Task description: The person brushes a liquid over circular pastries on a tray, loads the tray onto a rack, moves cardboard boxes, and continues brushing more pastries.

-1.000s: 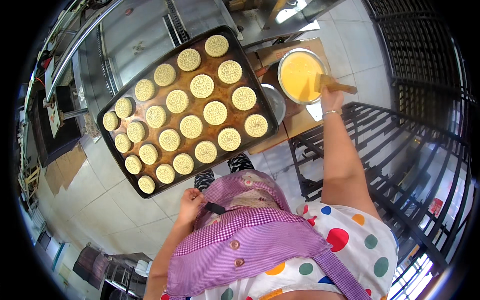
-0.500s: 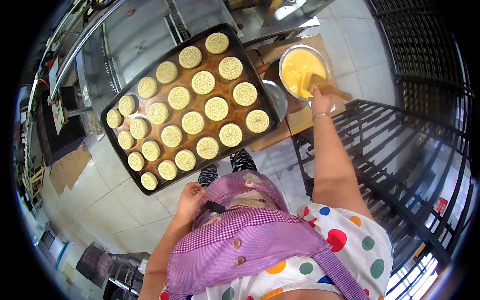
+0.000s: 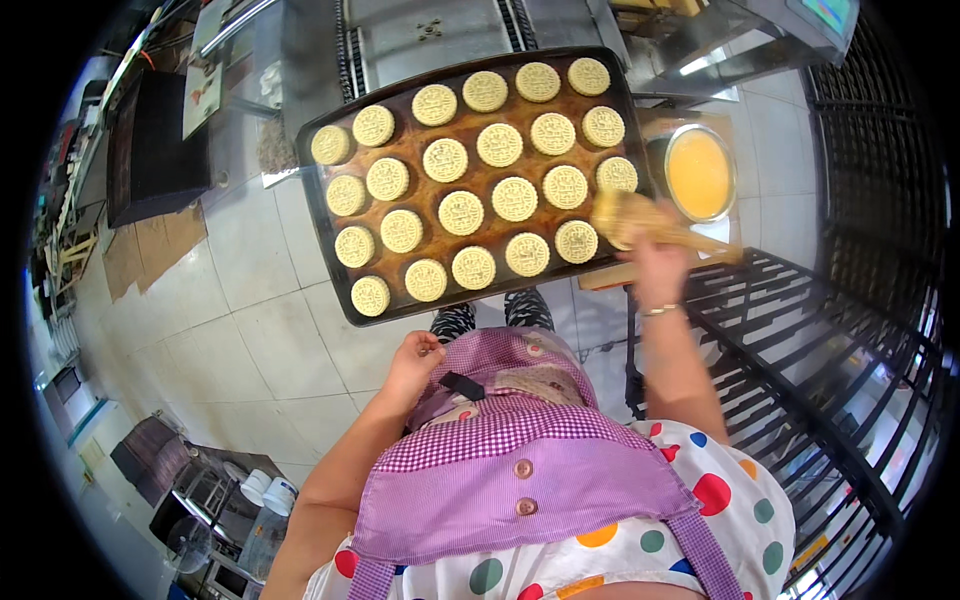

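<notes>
My right hand (image 3: 660, 262) is closed around the wooden handle of a wide pastry brush (image 3: 622, 216), whose bristles blur over the tray's right edge, close to the end mooncakes. On a dark baking tray (image 3: 422, 213) ahead of me lie rows of pale round mooncakes (image 3: 461, 213) with scalloped sides and stamped tops. Right of the tray stands a round metal bowl of yellow liquid (image 3: 700, 175), like beaten egg. In front of my apron (image 3: 520, 460), my left hand (image 3: 415, 358) hovers with its fingers curled in, nothing visible in them, apart from the tray.
A black slatted metal rack (image 3: 790, 350) rises close on my right. Beyond the tray lies a metal machine with chain tracks (image 3: 430, 40). Cardboard (image 3: 160, 245) lies on the tiled floor at left, near a black box (image 3: 155, 150).
My right hand has carried the brush out of the bowl, leftward and toward me, to the tray's edge. The view has turned, so tray and bowl appear farther right. My left hand stays curled.
</notes>
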`<state>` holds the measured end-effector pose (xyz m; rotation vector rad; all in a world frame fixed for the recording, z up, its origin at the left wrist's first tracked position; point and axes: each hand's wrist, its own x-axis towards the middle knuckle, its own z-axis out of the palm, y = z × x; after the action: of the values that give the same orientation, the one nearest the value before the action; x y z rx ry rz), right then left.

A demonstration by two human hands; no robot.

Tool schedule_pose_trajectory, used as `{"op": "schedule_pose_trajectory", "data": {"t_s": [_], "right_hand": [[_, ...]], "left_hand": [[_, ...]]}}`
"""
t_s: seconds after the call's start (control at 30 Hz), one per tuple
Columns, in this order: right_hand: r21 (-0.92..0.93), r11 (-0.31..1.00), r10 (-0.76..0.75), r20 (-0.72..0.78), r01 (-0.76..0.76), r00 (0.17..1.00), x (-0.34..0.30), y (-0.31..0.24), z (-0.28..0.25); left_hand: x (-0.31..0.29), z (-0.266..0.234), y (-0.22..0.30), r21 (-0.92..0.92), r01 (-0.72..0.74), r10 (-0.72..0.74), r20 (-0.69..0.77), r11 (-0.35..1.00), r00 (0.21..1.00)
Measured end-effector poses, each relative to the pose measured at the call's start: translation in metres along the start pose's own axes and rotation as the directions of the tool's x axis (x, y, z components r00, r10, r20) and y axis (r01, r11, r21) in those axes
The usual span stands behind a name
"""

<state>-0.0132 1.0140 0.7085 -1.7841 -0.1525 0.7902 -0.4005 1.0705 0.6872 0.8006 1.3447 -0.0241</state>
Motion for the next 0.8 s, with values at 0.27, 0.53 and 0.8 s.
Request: {"op": "schedule_pose_trajectory", "data": {"t_s": [0.27,0.53,0.8], "right_hand": [[-0.307,0.862,-0.314,0.301,0.403,0.900,-0.036,0.045,0.168],[-0.490,0.832,-0.284,0.025,0.259,0.958,0.016,-0.007,0.087],[-0.289,0.916,-0.161,0.368,0.278,0.916,-0.096,0.055,0.275]], "left_hand": [[-0.017,-0.048,-0.018,-0.051,-0.073,0.071,-0.042,0.996,0.997],[-0.032,-0.096,-0.047,-0.130,0.002,-0.016,-0.108,0.991,0.994],[-0.029,-0.099,-0.039,-0.123,-0.073,0.063,-0.083,0.990,0.995]]}}
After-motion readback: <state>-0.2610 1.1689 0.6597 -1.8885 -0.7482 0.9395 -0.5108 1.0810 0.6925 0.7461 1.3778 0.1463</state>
